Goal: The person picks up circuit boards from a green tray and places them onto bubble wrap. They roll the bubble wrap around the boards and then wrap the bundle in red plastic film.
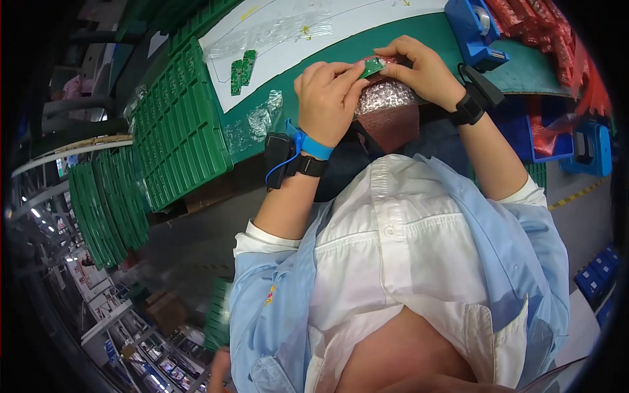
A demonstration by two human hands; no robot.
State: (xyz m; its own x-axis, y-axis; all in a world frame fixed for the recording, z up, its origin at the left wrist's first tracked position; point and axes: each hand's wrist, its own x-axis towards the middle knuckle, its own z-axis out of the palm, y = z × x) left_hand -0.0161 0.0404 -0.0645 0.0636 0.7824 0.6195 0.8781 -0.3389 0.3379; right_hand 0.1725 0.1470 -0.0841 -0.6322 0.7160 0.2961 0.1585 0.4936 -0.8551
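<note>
Green circuit board (373, 67) sits at the top of a reddish bubble bag (388, 98), pinched by left hand (325, 99), fingers bent; right hand (427, 71), thumb and fingers curled, grips bag's upper edge. Hands angle inward.

Floor (567, 229): grey, visible on both sides, smooth-looking. Yellow-and-dark striped tape (578, 195) runs obliquely across it at right; a fainter strip shows at left.

Surface (438, 31): green top, crossing the upper part of the view; edges bowed by the lens.

Left background: a pale curved rail (75, 148) above a stack of green trays (108, 209). Lower down, light-coloured metal framing (108, 322) recedes at a slant, with a brown cardboard box (167, 313) beside it. Fine detail there too small to resolve.

Lower right: blue bins (595, 272) grouped near the rim.

Light: small bright white strips (35, 213) at far left. Outer margins black.
</note>
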